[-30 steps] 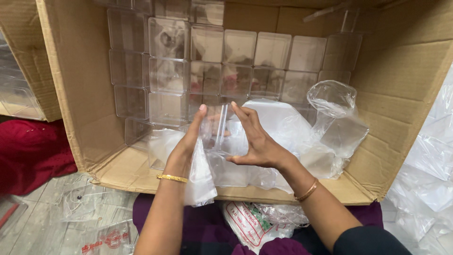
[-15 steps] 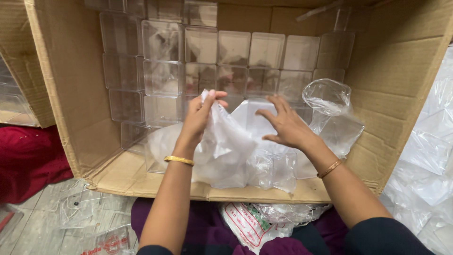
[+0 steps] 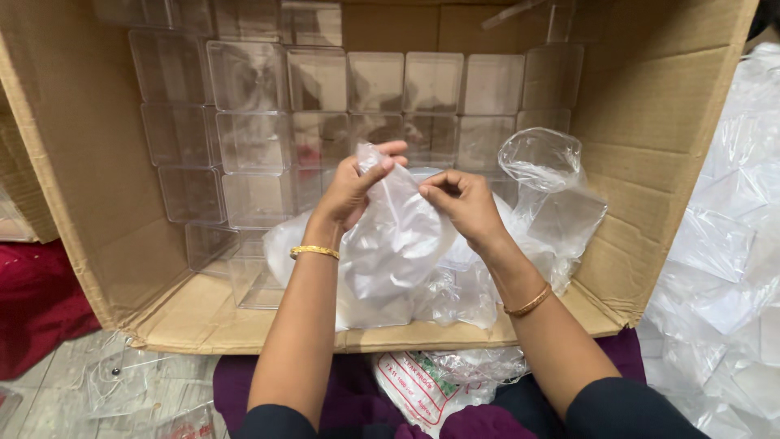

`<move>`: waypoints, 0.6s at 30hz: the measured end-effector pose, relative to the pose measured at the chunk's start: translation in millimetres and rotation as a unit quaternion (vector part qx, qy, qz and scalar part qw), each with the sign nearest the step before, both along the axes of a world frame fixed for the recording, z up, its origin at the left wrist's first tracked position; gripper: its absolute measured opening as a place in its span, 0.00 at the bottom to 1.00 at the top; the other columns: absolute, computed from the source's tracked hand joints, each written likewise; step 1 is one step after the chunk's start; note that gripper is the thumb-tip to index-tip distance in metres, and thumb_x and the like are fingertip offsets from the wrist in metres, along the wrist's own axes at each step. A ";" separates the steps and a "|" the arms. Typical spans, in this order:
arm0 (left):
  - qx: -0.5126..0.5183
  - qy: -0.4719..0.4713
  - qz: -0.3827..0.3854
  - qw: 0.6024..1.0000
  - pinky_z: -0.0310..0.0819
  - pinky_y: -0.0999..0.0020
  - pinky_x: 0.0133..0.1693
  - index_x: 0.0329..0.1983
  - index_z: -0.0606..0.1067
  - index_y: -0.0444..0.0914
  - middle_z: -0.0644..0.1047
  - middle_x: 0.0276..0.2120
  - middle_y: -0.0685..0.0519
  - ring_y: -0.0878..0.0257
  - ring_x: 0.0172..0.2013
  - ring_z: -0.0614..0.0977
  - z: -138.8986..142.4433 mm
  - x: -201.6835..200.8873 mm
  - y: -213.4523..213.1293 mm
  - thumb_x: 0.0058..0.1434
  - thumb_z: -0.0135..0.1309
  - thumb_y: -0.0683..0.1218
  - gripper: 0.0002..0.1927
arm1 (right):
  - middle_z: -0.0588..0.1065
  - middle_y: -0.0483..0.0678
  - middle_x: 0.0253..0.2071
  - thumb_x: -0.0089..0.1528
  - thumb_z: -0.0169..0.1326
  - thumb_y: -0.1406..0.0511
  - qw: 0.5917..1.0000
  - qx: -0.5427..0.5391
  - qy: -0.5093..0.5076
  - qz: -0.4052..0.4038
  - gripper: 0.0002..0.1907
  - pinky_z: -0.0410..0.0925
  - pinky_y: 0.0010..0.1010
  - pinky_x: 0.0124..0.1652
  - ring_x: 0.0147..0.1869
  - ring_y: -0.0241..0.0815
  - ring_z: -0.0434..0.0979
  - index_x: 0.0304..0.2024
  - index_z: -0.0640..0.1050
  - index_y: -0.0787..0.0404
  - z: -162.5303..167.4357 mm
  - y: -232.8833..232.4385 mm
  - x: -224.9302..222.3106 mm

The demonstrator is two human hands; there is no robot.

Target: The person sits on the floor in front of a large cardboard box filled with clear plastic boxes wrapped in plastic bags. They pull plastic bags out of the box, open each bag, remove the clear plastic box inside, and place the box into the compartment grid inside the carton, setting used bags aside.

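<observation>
- While the left hand [image 3: 353,191] pinches the top edge of a thin clear plastic bag [image 3: 390,244] between thumb and fingers [image 3: 388,154], the right hand [image 3: 463,203] nips the same rim just beside it, fingers narrow.
- Judged step: working the bag's mouth apart; parting it would call for a light rub and pull.
- Below the fingers, more crumpled bags [image 3: 455,293] lie on the floor of the cardboard box [image 3: 650,122].
- Beyond them, clear square containers [image 3: 252,77] stand stacked against the back.

Head view, downward, close over carton [image 3: 650,106]
</observation>
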State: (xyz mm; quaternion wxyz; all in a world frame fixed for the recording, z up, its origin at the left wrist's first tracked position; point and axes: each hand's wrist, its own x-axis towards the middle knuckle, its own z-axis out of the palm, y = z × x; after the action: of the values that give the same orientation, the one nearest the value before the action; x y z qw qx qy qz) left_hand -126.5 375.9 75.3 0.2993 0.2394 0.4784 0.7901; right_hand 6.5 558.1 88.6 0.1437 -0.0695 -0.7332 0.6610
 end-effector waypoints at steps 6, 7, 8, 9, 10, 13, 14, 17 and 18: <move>0.004 0.045 0.052 0.998 0.71 0.73 0.44 0.49 0.79 0.34 0.80 0.40 0.53 0.70 0.40 0.77 -25.8 -3.0 26.4 0.63 0.66 0.48 0.16 | 0.80 0.44 0.29 0.67 0.57 0.65 0.959 0.268 -0.019 -0.094 0.09 0.68 0.26 0.32 0.31 0.30 0.75 0.45 0.84 0.63 6.0 10.1 -1.5; -0.002 0.034 0.058 0.998 0.72 0.72 0.42 0.43 0.78 0.35 0.81 0.39 0.52 0.69 0.38 0.77 -26.7 -2.1 30.4 0.63 0.65 0.48 0.14 | 0.79 0.45 0.29 0.68 0.56 0.65 0.953 0.285 -0.026 -0.101 0.10 0.68 0.27 0.32 0.30 0.31 0.75 0.46 0.84 0.62 7.1 10.4 -0.7; -0.008 0.024 0.064 0.998 0.73 0.70 0.40 0.38 0.77 0.35 0.82 0.37 0.51 0.68 0.36 0.78 -27.3 0.2 32.6 0.63 0.65 0.49 0.12 | 0.78 0.46 0.29 0.69 0.55 0.65 0.946 0.302 -0.034 -0.108 0.10 0.68 0.27 0.32 0.29 0.32 0.76 0.47 0.84 0.61 7.7 10.7 -0.1; -0.006 0.033 0.058 0.998 0.71 0.71 0.40 0.38 0.76 0.37 0.80 0.35 0.52 0.68 0.35 0.76 -26.8 2.3 32.7 0.64 0.64 0.49 0.12 | 0.79 0.45 0.31 0.69 0.54 0.65 0.958 0.268 -0.002 -0.100 0.10 0.69 0.25 0.33 0.32 0.31 0.77 0.47 0.84 0.62 7.7 11.3 0.4; -0.003 0.045 0.054 0.997 0.70 0.71 0.40 0.37 0.75 0.38 0.77 0.33 0.54 0.69 0.34 0.75 -25.2 3.8 32.5 0.66 0.64 0.49 0.12 | 0.81 0.43 0.33 0.69 0.54 0.65 0.967 0.234 0.034 -0.091 0.10 0.70 0.23 0.35 0.34 0.29 0.77 0.47 0.84 0.62 7.4 12.6 0.4; -0.041 0.038 -0.013 0.998 0.69 0.74 0.40 0.38 0.76 0.40 0.76 0.33 0.59 0.71 0.35 0.74 -18.8 9.6 28.1 0.66 0.60 0.52 0.12 | 0.80 0.42 0.35 0.70 0.56 0.64 0.993 0.009 0.095 -0.067 0.10 0.67 0.21 0.35 0.35 0.28 0.74 0.46 0.84 0.64 3.6 20.5 0.4; -0.062 0.030 -0.044 0.997 0.69 0.75 0.40 0.38 0.77 0.40 0.77 0.34 0.60 0.73 0.35 0.74 -16.0 10.6 26.8 0.66 0.58 0.54 0.12 | 0.79 0.43 0.35 0.70 0.56 0.64 0.989 -0.087 0.108 -0.059 0.10 0.65 0.20 0.34 0.34 0.28 0.71 0.45 0.84 0.65 1.9 24.3 0.9; -0.031 -0.002 -0.054 0.998 0.73 0.76 0.43 0.38 0.75 0.42 0.79 0.33 0.59 0.72 0.38 0.77 -7.4 11.6 24.3 0.65 0.57 0.58 0.15 | 0.73 0.43 0.25 0.69 0.54 0.60 0.982 -0.191 0.013 -0.003 0.11 0.57 0.20 0.24 0.23 0.28 0.64 0.39 0.83 0.58 -1.3 36.1 7.2; 0.003 -0.051 -0.043 0.998 0.73 0.73 0.42 0.37 0.75 0.43 0.78 0.33 0.58 0.70 0.36 0.77 -4.7 11.3 22.2 0.64 0.59 0.57 0.14 | 0.72 0.42 0.23 0.72 0.54 0.58 0.973 -0.217 0.004 0.073 0.15 0.59 0.19 0.25 0.23 0.28 0.65 0.37 0.82 0.61 -1.5 39.9 12.7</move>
State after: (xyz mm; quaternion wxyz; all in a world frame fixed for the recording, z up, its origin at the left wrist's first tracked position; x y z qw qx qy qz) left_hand -115.1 398.1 70.6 0.3567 0.2196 0.4494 0.7890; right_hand 19.2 598.0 87.1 0.0789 -0.0428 -0.5749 0.8133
